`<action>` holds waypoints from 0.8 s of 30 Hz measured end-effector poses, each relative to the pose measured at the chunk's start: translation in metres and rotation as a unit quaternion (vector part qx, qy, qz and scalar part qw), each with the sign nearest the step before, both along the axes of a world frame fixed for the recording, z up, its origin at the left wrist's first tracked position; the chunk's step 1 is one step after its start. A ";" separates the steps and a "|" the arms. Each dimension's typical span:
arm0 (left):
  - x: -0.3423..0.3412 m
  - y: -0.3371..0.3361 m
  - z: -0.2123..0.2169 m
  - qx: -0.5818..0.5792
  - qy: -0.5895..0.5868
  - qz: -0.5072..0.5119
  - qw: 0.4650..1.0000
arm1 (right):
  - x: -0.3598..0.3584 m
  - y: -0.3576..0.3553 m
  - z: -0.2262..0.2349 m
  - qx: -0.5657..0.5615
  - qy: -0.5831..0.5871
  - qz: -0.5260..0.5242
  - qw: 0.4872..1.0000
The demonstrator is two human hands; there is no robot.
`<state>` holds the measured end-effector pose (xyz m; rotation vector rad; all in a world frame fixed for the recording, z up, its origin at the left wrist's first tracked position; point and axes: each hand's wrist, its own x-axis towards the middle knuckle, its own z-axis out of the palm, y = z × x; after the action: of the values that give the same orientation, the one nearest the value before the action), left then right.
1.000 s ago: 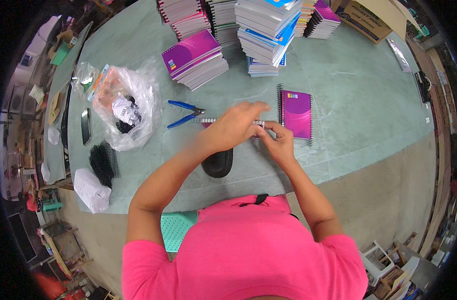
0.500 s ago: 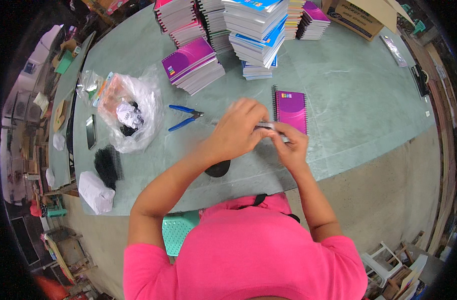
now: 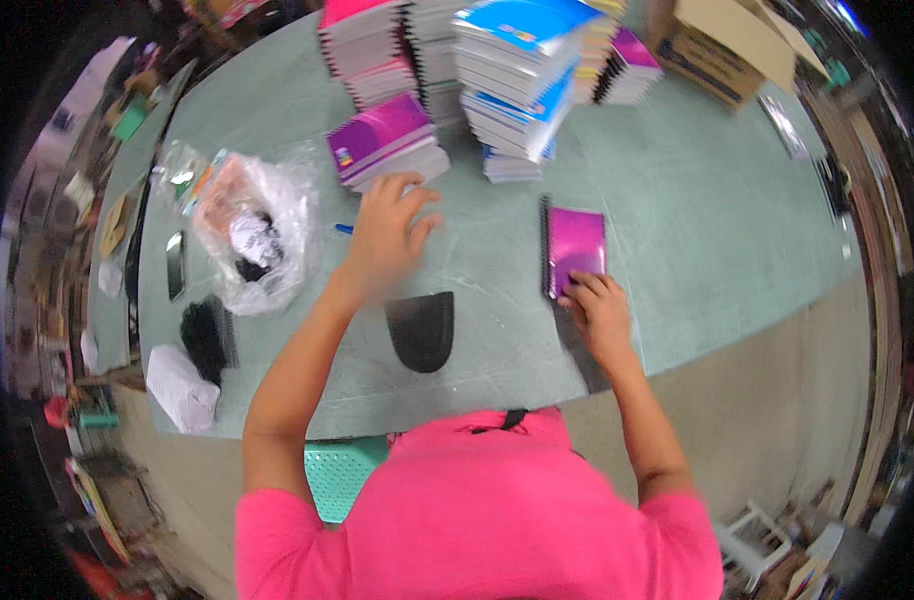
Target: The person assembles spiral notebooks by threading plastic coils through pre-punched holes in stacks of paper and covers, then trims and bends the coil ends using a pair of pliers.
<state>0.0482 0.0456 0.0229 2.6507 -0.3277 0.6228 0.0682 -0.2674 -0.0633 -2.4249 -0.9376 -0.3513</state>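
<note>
- Fingers of our right hand (image 3: 599,310) curl down onto the near edge of a purple spiral notebook (image 3: 575,250); they press on its cover rather than close around it.
- That notebook lies flat on the pale green surface (image 3: 707,230), its dark wire binding on the side toward our left hand.
- Our left hand (image 3: 387,232) is spread open, fingers splayed, hovering low over the surface well to the left of the notebook. It is motion-blurred, so we cannot tell whether it touches anything.
- Just left of that hand a bit of blue handle (image 3: 344,229) peeks out; most of the tool is hidden by the hand.
- Directly beyond the left hand sits a short stack of purple notebooks (image 3: 387,140), close to the fingertips.
- Farther beyond, between the two hands, rises a taller pile of blue-covered notebooks (image 3: 522,70), with more stacks on either side of it.
- Nearer to us than the left hand, a dark semicircular piece (image 3: 422,328) lies flat on the surface.
- Well out to the left of the left hand is a crumpled clear plastic bag (image 3: 249,232) with dark and orange contents.
- Nearer to us from that bag lie a black bundle (image 3: 205,335) and a white wad (image 3: 182,385).
- Far beyond the right hand, a cardboard box (image 3: 722,45) stands at the surface's far side.
</note>
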 end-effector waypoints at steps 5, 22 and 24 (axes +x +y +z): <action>0.026 0.076 -0.009 0.102 -0.121 0.186 0.970 | -0.055 0.027 0.174 0.312 -0.104 0.228 0.916; 0.013 0.074 0.004 0.109 -0.033 0.162 0.980 | -0.096 0.117 0.232 0.681 -0.271 0.489 0.472; 0.008 0.077 0.010 0.050 -0.071 0.177 0.980 | -0.090 0.119 0.216 0.648 -0.187 0.455 0.582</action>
<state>0.0564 0.1224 0.0330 2.7913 0.0823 0.9306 -0.0221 -0.1480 0.1528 -0.3814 -1.2625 -0.7728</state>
